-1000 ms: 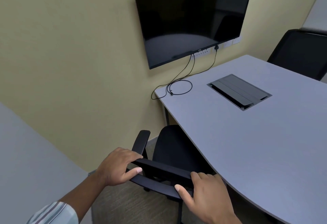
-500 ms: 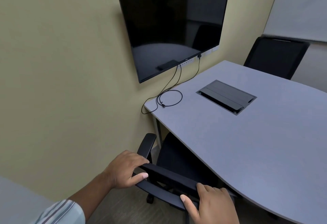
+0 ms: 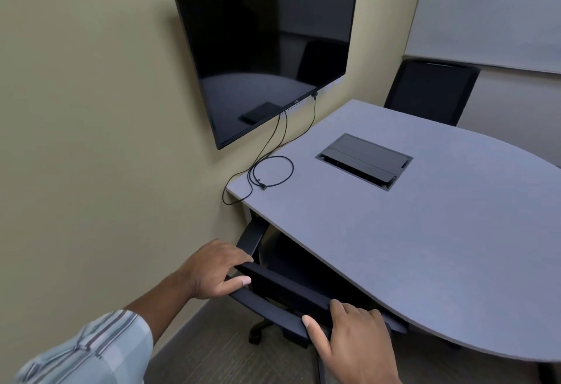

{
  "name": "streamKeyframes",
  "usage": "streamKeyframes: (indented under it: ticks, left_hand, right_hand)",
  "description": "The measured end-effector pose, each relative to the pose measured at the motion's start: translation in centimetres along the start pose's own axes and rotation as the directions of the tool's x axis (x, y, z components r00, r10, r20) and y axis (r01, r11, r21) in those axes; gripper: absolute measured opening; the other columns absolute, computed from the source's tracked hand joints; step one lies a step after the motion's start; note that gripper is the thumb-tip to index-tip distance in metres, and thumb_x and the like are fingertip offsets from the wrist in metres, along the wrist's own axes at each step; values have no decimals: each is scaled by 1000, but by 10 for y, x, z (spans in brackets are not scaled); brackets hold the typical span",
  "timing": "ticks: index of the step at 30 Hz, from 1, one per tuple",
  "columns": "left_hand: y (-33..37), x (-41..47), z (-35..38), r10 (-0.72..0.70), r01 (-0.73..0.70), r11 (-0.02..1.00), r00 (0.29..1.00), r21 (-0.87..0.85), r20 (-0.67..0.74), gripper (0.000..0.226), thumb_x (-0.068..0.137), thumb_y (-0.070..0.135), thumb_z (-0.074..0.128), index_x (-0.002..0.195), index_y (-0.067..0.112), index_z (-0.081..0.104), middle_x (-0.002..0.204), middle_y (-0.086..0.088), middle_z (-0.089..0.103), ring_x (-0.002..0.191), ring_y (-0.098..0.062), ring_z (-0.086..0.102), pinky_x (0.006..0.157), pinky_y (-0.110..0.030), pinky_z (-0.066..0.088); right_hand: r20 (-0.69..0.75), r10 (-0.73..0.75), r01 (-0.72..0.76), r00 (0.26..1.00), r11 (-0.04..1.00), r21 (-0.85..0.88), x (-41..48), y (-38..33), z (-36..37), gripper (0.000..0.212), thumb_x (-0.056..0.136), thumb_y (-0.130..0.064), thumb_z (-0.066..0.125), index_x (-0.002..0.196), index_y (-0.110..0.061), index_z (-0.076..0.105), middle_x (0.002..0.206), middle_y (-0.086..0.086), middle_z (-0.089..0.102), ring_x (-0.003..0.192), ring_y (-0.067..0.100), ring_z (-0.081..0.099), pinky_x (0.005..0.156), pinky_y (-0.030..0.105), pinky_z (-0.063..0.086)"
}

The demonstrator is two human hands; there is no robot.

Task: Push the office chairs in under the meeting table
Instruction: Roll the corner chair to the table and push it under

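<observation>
Both hands, left hand and right hand, grip closed on the chair backrest; seat already half under the worktop. Far chair looks tucked.

The left hand and right hand both grip the top edge of the black office chair backrest. The chair seat sits partly under the grey table. A second chair stands at the far side.
</observation>
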State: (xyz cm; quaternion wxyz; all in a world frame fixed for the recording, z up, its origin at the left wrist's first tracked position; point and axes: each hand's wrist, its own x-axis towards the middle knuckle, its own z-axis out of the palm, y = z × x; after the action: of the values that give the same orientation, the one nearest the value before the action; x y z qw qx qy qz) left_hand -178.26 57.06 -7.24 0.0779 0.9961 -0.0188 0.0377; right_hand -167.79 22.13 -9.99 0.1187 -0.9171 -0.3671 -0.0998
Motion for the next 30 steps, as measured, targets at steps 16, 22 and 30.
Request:
streamKeyframes:
  ticks: [16,22,30]
  left_hand:
    - [-75,79,-2,177,-176,983,984,44,-21,53,105,61,47,129,22,74,116,6,78,102,-22,72,87,-40,55]
    - [-101,108,-1,193,-192,979,981,68,-17,56,105,62,46,133,22,74,123,6,78,110,-20,72,93,-37,53]
    - [-130,143,-6,208,-210,977,977,44,54,54,106,65,39,128,27,71,112,11,75,100,-16,68,91,-43,53]
  right_hand:
    - [8,133,-133,991,991,-34,60,-21,15,72,103,-81,22,68,-23,47,56,-6,48,51,20,38,63,44,48]
    - [19,168,-167,986,984,-70,82,-25,22,71,103,-79,26,67,-22,47,55,-5,50,50,22,47,62,42,47]
    - [55,226,-222,973,972,-74,108,-39,30,71,104,-78,25,71,-21,50,60,-2,55,53,24,49,63,42,43]
